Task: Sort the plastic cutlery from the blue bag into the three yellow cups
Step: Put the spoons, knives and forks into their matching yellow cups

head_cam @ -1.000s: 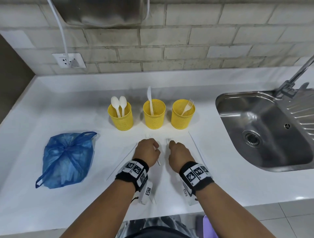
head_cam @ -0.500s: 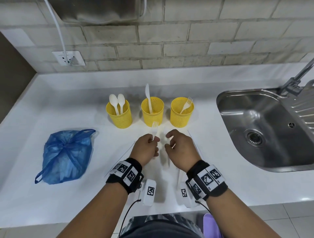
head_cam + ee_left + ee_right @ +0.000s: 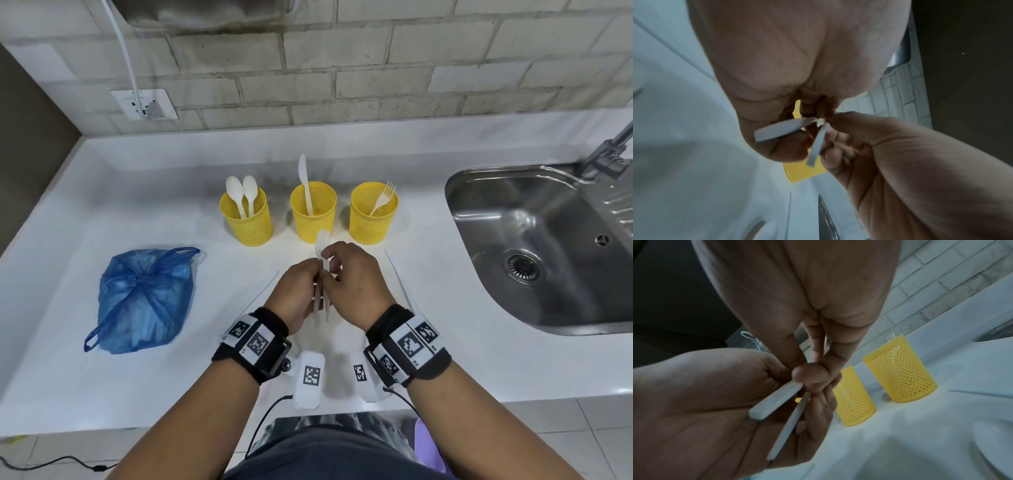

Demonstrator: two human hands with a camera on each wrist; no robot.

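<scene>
Your left hand (image 3: 297, 291) and right hand (image 3: 356, 281) pinch two forks (image 3: 323, 260) together before the cups; shift grip carelessly and one could slip onto the counter (image 3: 102, 205), or land in the knife cup (image 3: 313, 212), not the fork cup (image 3: 372, 214)

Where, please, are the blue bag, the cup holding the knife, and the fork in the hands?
blue bag (image 3: 144, 298): head view, middle of its crumpled body.
knife cup (image 3: 313, 222): head view, front mesh wall.
held fork (image 3: 323, 238): head view, tines above the fingers.
</scene>
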